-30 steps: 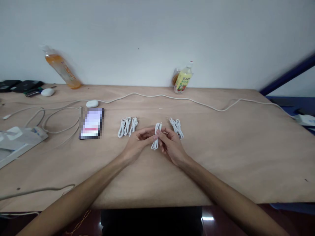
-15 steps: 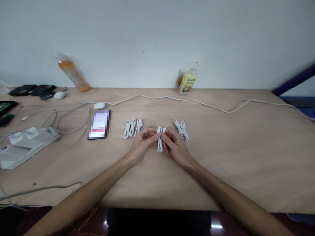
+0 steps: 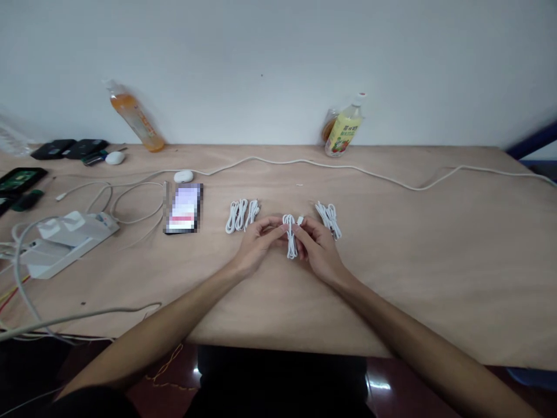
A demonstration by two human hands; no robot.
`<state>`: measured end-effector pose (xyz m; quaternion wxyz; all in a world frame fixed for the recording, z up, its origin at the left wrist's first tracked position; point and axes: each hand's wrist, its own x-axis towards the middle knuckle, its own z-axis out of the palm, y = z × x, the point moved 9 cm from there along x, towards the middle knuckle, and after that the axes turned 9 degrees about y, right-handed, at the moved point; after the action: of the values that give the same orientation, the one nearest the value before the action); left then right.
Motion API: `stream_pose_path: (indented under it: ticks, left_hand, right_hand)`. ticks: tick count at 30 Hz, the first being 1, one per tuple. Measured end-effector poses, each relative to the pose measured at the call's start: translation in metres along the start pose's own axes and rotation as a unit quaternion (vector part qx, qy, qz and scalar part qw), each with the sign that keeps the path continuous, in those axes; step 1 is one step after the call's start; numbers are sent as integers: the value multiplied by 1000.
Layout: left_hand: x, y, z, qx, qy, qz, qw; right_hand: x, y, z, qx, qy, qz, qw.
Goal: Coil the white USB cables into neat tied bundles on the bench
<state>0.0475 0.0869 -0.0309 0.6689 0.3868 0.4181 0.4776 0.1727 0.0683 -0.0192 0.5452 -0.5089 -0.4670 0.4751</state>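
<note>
Between my two hands is a white cable (image 3: 291, 247), folded into a slim looped bundle and held upright over the table. My left hand (image 3: 263, 238) pinches its left side, thumb on the front. From the right, my right hand (image 3: 319, 244) grips the same bundle, and a white plug (image 3: 300, 220) sticks up beside its thumb. Just beyond my left hand, a row of three coiled white cables (image 3: 241, 215) lies on the table. More coiled white cables (image 3: 329, 219) rest behind my right hand, crossed over each other.
A phone (image 3: 186, 209) and a white earbud case (image 3: 183, 176) lie to the left, near a white power strip (image 3: 69, 247) with cords. A long white cable (image 3: 304, 164) crosses the table's back. An orange bottle (image 3: 137, 122) and a yellow-labelled bottle (image 3: 345, 129) lean on the wall.
The camera view has shifted, so the whole scene sits a little higher and further right. Both hands keep their hold on the cable bundle, with little other change.
</note>
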Motion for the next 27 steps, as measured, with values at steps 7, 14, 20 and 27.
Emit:
stream_pose_path:
  ticks: [7, 14, 20, 27]
  left_hand:
    - [2, -2, -4, -26, 12, -4, 1000]
    - [2, 5, -10, 31, 42, 16, 999]
    - [-3, 22, -13, 115, 74, 108, 985]
    - [-13, 24, -9, 155, 78, 125, 977]
  right_hand:
    - [0, 2, 2, 21, -9, 20, 1000]
    - [1, 2, 3, 19, -32, 21, 999]
    - [-6, 1, 2, -32, -26, -6, 999]
    - [-5, -2, 5, -89, -56, -35, 994]
